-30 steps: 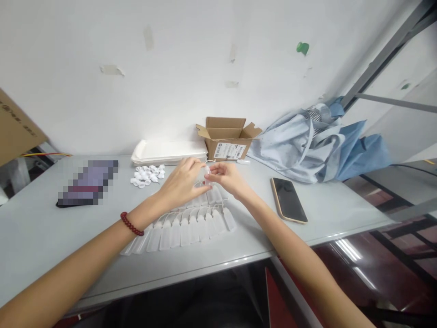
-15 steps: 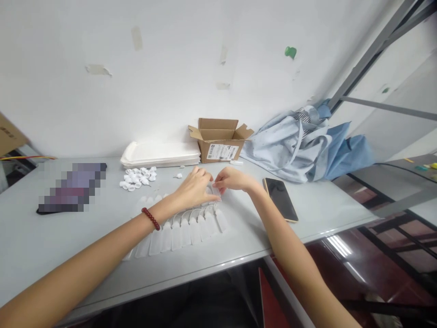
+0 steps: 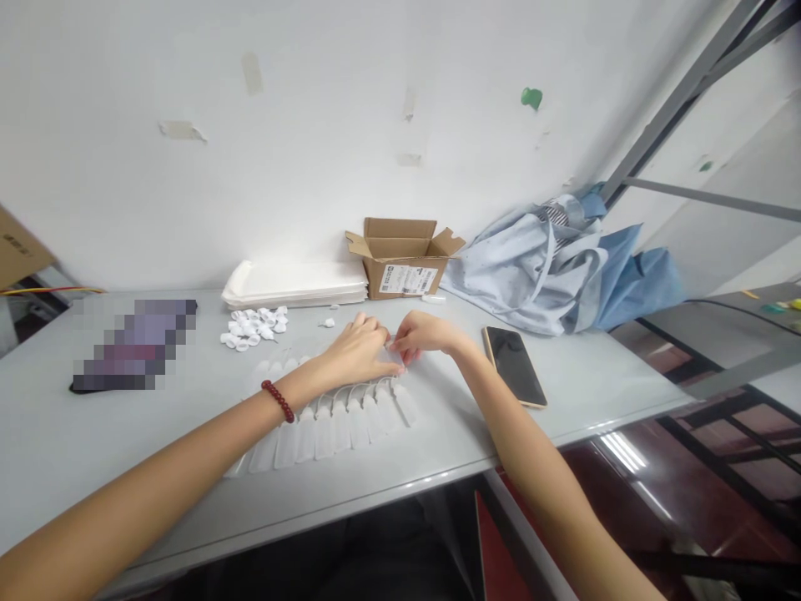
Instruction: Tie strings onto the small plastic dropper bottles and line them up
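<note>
My left hand (image 3: pixel 363 351), with a dark red bead bracelet (image 3: pixel 278 401) on its wrist, is closed on a small clear plastic piece (image 3: pixel 394 357) held between thumb and fingers. The fingers of my right hand (image 3: pixel 422 335) are bent together and pinch at the right side of this piece. Its exact kind is hard to make out. Below my hands lies a row of translucent white, flat, tag-like pieces (image 3: pixel 324 436), with thin loops at their upper ends. My left forearm and hand partly cover a second row (image 3: pixel 275 367) behind it.
A pile of small white cap-like parts (image 3: pixel 254 325) lies left of a stack of white sheets (image 3: pixel 294 284). Behind my hands stands an open cardboard box (image 3: pixel 404 263). Blue cloth (image 3: pixel 544 267) and a phone (image 3: pixel 514 366) lie to the right. A pixelated dark object (image 3: pixel 138 346) is at left.
My right fingertips have moved slightly down and right along the clear piece. My left hand stays almost in place, still gripping it.
</note>
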The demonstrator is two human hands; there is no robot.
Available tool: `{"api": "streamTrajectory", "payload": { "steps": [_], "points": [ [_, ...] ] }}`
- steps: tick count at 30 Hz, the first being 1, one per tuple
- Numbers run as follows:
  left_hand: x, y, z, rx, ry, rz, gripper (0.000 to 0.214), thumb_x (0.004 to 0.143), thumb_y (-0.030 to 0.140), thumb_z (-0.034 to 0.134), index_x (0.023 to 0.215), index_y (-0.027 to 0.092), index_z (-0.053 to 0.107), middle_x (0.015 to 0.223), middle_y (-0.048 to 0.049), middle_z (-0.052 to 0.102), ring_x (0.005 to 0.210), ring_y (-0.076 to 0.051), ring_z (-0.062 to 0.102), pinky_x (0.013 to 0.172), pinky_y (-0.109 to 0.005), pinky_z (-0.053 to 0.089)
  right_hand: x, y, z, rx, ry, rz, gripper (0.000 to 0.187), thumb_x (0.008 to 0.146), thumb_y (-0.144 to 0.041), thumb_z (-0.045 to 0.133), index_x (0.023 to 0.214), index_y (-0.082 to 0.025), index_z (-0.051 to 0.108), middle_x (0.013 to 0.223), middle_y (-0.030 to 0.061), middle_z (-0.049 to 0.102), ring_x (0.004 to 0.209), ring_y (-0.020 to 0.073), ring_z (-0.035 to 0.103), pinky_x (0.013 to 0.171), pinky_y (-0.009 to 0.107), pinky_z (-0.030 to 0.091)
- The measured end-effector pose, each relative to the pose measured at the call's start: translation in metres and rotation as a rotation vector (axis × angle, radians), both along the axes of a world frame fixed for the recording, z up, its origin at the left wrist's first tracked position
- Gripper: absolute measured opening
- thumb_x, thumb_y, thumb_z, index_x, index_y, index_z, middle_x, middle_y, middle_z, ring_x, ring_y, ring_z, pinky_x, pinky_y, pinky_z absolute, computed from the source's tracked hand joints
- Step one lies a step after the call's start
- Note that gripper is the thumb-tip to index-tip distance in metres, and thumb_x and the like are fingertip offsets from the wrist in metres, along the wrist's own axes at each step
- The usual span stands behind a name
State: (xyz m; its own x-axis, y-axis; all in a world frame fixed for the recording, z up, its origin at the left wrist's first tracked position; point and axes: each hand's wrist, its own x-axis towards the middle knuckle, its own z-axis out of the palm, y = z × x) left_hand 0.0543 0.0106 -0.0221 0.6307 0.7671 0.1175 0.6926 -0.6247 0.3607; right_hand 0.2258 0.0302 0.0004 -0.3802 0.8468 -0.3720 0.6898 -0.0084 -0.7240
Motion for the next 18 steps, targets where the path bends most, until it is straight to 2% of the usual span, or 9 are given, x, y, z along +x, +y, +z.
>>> {"api": "streamTrajectory", "payload": {
  "steps": [5, 9, 11, 12, 13, 15, 18],
  "points": [
    [-0.006, -0.002, 0.004, -0.01, -0.045, 0.017, 0.053, 0.071, 0.062, 0.06, 0.095, 0.016, 0.068, 0.101, -0.0146, 0.064, 0.105, -0.036, 0.047, 0.081, -0.042, 0.042, 0.002, 0.002, -0.003, -0.028, 0.036, -0.034, 0.017, 0.073, -0.013, 0.066, 0.057, -0.013, 0.063, 0.051, 0.004, 0.065, 0.052, 0.0152, 0.064, 0.054, 0.025, 0.054],
    [-0.025, 0.01, 0.006, 0.034, -0.106, 0.112, 0.044, 0.076, 0.054, 0.056, 0.095, 0.016, 0.07, 0.097, -0.0149, 0.066, 0.106, -0.037, 0.05, 0.083, -0.044, 0.042, 0.006, 0.006, -0.006, -0.023, 0.043, -0.051, 0.017, 0.076, -0.014, 0.065, 0.06, -0.011, 0.064, 0.059, 0.0077, 0.068, 0.055, 0.016, 0.066, 0.056, 0.026, 0.054],
    [-0.039, 0.022, 0.007, 0.068, -0.137, 0.189, 0.033, 0.076, 0.043, 0.055, 0.089, 0.018, 0.071, 0.094, -0.014, 0.068, 0.104, -0.036, 0.053, 0.086, -0.044, 0.042, 0.012, 0.013, -0.01, 0.096, 0.002, -0.095, 0.016, 0.078, -0.017, 0.064, 0.063, -0.011, 0.065, 0.065, 0.0094, 0.07, 0.058, 0.0168, 0.067, 0.057, 0.027, 0.054],
    [-0.047, 0.029, 0.007, 0.082, -0.158, 0.225, 0.026, 0.075, 0.036, 0.054, 0.085, 0.019, 0.071, 0.093, -0.0131, 0.069, 0.103, -0.035, 0.055, 0.088, -0.043, 0.041, 0.015, 0.018, -0.013, 0.197, -0.039, -0.126, 0.015, 0.079, -0.018, 0.064, 0.066, -0.011, 0.066, 0.068, 0.0101, 0.071, 0.061, 0.0175, 0.067, 0.059, 0.027, 0.054],
    [-0.054, 0.036, 0.007, 0.074, -0.174, 0.259, 0.021, 0.073, 0.029, 0.052, 0.078, 0.02, 0.071, 0.089, -0.0122, 0.07, 0.099, -0.033, 0.058, 0.088, -0.042, 0.041, 0.02, 0.024, -0.016, 0.367, -0.117, -0.189, 0.014, 0.079, -0.019, 0.064, 0.067, -0.012, 0.067, 0.068, 0.0102, 0.07, 0.063, 0.0182, 0.067, 0.061, 0.028, 0.054],
    [-0.067, 0.05, 0.006, 0.062, -0.204, 0.296, 0.02, 0.071, 0.022, 0.05, 0.07, 0.021, 0.069, 0.082, -0.0114, 0.07, 0.09, -0.031, 0.062, 0.085, -0.04, 0.042, 0.029, 0.036, -0.025, 0.529, -0.19, -0.302, 0.01, 0.081, -0.014, 0.058, 0.081, -0.011, 0.068, 0.085, 0.0144, 0.071, 0.083, 0.0231, 0.067, 0.076, 0.032, 0.052],
    [-0.077, 0.063, 0.0, 0.036, -0.282, 0.352, 0.016, 0.067, 0.019, 0.052, 0.064, 0.022, 0.067, 0.071, -0.0094, 0.07, 0.084, -0.029, 0.064, 0.082, -0.036, 0.042, 0.044, 0.05, -0.037, 0.689, -0.273, -0.386, 0.032, 0.082, -0.007, 0.049, 0.111, -0.011, 0.062, 0.117, 0.0186, 0.062, 0.111, 0.027, 0.056, 0.093, 0.037, 0.044]
  ]
}}
